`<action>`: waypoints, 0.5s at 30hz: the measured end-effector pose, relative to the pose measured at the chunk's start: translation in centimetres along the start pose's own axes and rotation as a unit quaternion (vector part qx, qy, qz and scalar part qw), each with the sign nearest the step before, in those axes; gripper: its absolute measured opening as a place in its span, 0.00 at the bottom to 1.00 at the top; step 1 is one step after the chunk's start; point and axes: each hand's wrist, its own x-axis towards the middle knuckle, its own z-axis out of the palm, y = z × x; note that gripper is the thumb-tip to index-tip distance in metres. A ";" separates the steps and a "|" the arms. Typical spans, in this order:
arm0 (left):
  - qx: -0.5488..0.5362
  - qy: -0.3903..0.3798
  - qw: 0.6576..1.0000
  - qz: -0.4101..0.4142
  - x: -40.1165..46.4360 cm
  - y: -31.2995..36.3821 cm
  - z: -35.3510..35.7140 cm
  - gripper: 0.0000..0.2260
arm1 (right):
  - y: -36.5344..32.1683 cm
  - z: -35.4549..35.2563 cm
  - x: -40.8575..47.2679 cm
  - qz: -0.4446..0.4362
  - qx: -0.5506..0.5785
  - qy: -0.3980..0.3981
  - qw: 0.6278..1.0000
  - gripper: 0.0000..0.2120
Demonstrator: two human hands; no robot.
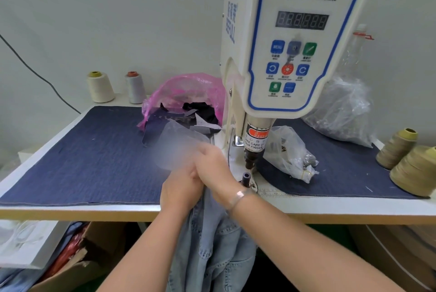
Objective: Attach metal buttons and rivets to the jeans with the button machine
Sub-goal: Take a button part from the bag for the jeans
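Observation:
Light blue jeans (212,239) hang over the table's front edge between my forearms, and their upper part is a motion blur (179,150) above my hands. My left hand (180,191) and my right hand (215,169) are closed on the denim side by side, just left of the lower die (246,177). The white servo button machine (295,39) rises over them, its black punch (250,161) hanging a little above the die. A clear bag of metal buttons (292,152) lies right of the punch.
A dark denim mat (82,154) covers the table. A pink bag of fabric scraps (186,105) sits behind my hands, a clear plastic bundle (344,112) at back right. Thread cones stand at back left (100,87) and far right (415,171). Boxes (77,261) sit under the table.

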 end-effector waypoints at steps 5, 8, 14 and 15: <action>-0.014 0.020 1.000 0.009 -0.2 0.0 0.2 0.13 | 1.8 0.8 8.4 -0.087 -0.434 -0.026 0.896 0.14; -0.002 0.014 1.000 0.002 0.2 0.1 0.1 0.14 | 2.8 1.5 10.4 -0.096 -0.511 -0.026 0.854 0.14; 0.041 -0.021 0.999 -0.027 0.4 0.4 -0.1 0.12 | 3.0 1.9 10.7 -0.155 -0.578 -0.057 0.799 0.13; 0.047 -0.025 0.998 -0.032 0.4 0.5 -0.1 0.12 | 3.1 1.9 10.8 -0.162 -0.587 -0.053 0.791 0.13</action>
